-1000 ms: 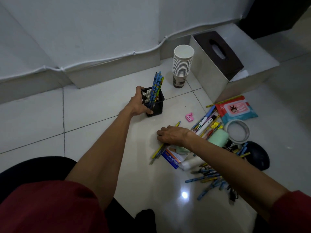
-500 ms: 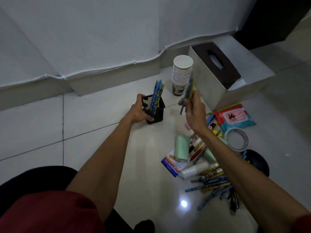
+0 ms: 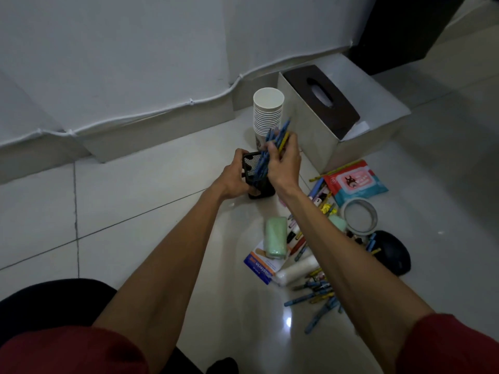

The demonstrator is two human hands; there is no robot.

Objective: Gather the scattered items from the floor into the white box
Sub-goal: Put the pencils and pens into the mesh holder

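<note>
Up from the floor pile the right hand (image 3: pixel 285 164) has swung across to meet the left hand (image 3: pixel 235 179), and it now pinches a bundle of pencils (image 3: pixel 279 132) whose lower ends seem to sit in the black mesh holder (image 3: pixel 250 164) that the left hand grips. Their long axis leans up and away to the right. The white box (image 3: pixel 318 141) stands just beyond and right of both hands, nearer the right one; more loose pencils (image 3: pixel 313 294) lie beside the right forearm.
</note>
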